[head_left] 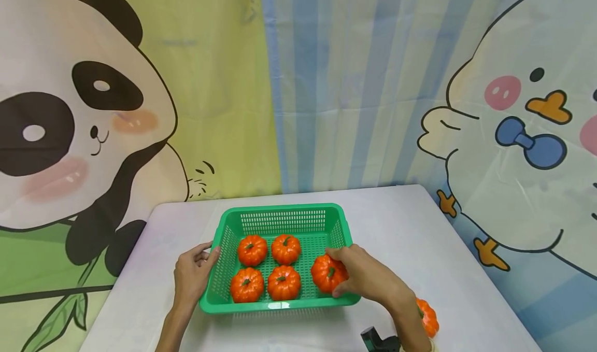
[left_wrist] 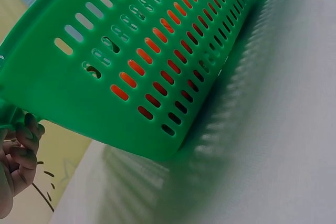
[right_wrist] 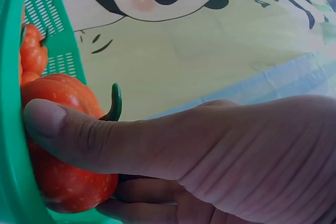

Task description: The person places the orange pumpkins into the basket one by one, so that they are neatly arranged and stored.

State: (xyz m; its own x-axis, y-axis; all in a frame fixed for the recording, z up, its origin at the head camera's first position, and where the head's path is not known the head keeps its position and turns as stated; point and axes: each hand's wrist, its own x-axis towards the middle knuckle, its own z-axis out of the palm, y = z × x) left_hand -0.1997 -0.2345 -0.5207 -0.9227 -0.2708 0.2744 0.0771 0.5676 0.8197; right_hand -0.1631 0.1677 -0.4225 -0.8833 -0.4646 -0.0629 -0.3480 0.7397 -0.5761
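A green plastic basket (head_left: 280, 306) with slotted walls stands on the white table, with several small orange pumpkins inside. My left hand (head_left: 193, 275) grips its left rim, fingers curled at the edge in the left wrist view (left_wrist: 21, 153). At the basket's right side, my right hand (head_left: 368, 274) holds an orange pumpkin (head_left: 329, 273) between thumb and fingers. The right wrist view shows that pumpkin (right_wrist: 79, 182) with its green stem, the thumb lying across it. Other pumpkins in the basket include one at the back left (head_left: 252, 250) and one at the front (head_left: 284, 283).
Another orange pumpkin (head_left: 427, 318) lies on the white table (head_left: 466, 290) outside the basket, partly behind my right forearm. A dark object (head_left: 380, 340) shows at the bottom edge by that wrist. Cartoon-printed curtains (head_left: 322, 82) hang behind the table.
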